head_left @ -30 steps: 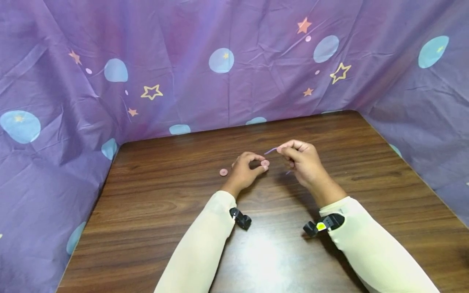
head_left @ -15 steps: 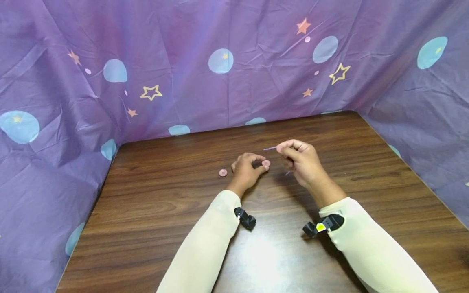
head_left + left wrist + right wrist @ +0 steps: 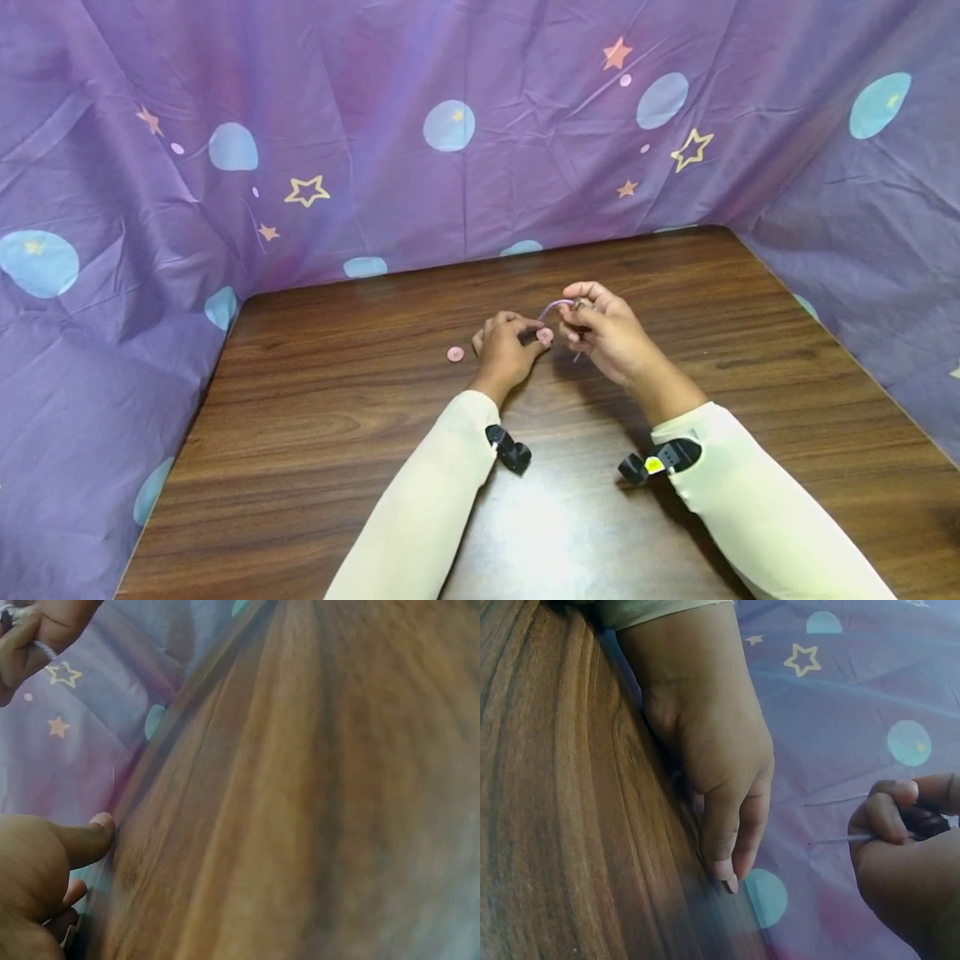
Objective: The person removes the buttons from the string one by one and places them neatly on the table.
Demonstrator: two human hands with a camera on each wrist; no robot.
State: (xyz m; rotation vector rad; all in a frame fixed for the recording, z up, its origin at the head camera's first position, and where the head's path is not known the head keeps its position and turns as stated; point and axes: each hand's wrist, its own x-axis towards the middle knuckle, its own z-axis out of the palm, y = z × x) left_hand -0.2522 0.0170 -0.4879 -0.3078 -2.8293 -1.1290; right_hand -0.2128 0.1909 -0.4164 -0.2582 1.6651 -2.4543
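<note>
My left hand (image 3: 504, 350) pinches a pink button (image 3: 545, 335) between thumb and fingertips, its face with small holes turned up toward the head camera. In the right wrist view that button (image 3: 730, 886) appears edge-on below the fingertips. To the right, my right hand (image 3: 611, 337) holds a thin purple cord (image 3: 555, 305), which arcs from its fingers toward the left hand. A small dark brown rounded piece (image 3: 928, 823) sits among the right fingers, partly covered. Two lengths of cord (image 3: 832, 841) stick out past that hand. The left wrist view hides the button.
A second pink button (image 3: 456, 354) lies on the wooden table (image 3: 337, 467) just left of the left hand. Purple cloth (image 3: 375, 125) with stars and dots hangs behind and at both sides. Each forearm carries a black wrist camera (image 3: 510, 450).
The right fingers have shifted and spread a little, exposing the brown piece. The cord now bends in an arc instead of pointing straight left. The left forearm has shifted slightly right.
</note>
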